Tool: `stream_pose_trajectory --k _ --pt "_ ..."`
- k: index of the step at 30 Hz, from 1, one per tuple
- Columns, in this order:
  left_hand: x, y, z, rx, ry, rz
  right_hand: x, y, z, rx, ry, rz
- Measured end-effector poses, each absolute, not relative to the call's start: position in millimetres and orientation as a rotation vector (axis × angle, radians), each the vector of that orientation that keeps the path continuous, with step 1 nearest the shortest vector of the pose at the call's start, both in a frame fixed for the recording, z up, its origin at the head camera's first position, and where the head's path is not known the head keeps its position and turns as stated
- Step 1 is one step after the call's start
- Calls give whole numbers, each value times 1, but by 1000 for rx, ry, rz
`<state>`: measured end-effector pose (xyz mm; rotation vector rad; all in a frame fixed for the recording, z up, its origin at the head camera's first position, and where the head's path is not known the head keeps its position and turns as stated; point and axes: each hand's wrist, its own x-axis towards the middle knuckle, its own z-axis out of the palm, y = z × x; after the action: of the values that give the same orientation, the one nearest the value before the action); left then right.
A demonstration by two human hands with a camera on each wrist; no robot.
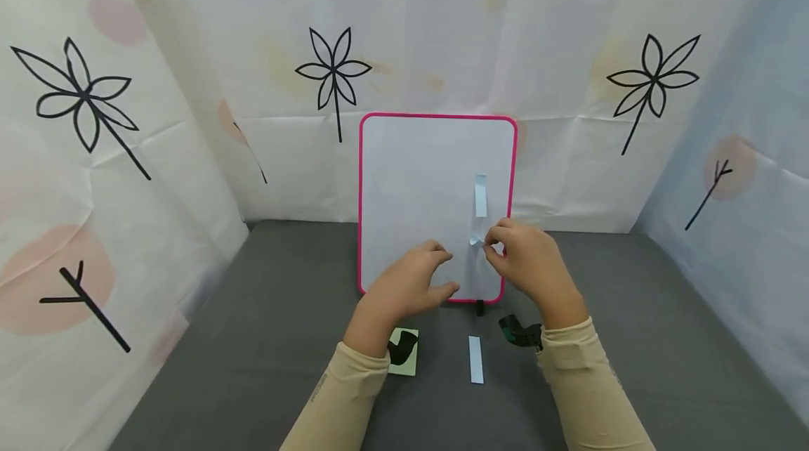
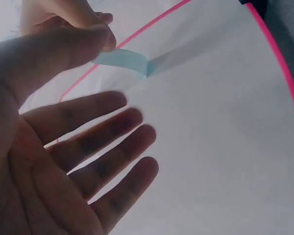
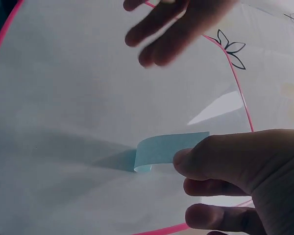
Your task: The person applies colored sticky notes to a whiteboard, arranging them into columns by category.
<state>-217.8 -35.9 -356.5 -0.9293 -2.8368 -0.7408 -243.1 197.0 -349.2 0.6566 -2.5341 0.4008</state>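
A whiteboard [image 1: 417, 184] with a pink rim stands upright. My right hand [image 1: 531, 261] pinches one end of a light-blue strip [image 3: 161, 149] between thumb and fingers. The strip's other end bends against the board's surface. Above it, another pale-blue strip [image 1: 480, 196] lies flat on the board. My left hand [image 1: 407, 279] is held in front of the board's lower part, fingers spread and nothing in it, as the left wrist view shows its bare palm [image 2: 44, 186].
On the dark grey table [image 1: 291, 338] lie a pale strip [image 1: 476, 360] and a yellow-green square [image 1: 411, 361], partly hidden by a black wrist strap [image 1: 402, 348]. A small black piece [image 1: 479, 308] sits at the board's bottom edge. Patterned cloth [image 1: 253, 50] hangs behind and at both sides.
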Motion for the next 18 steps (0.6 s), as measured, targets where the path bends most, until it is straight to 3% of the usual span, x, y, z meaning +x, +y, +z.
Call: stream_pose_trajectory --k 18 --pt "-243 -6 -375 -1001 -2684 -579 -244 196 -355 691 -2648 382"
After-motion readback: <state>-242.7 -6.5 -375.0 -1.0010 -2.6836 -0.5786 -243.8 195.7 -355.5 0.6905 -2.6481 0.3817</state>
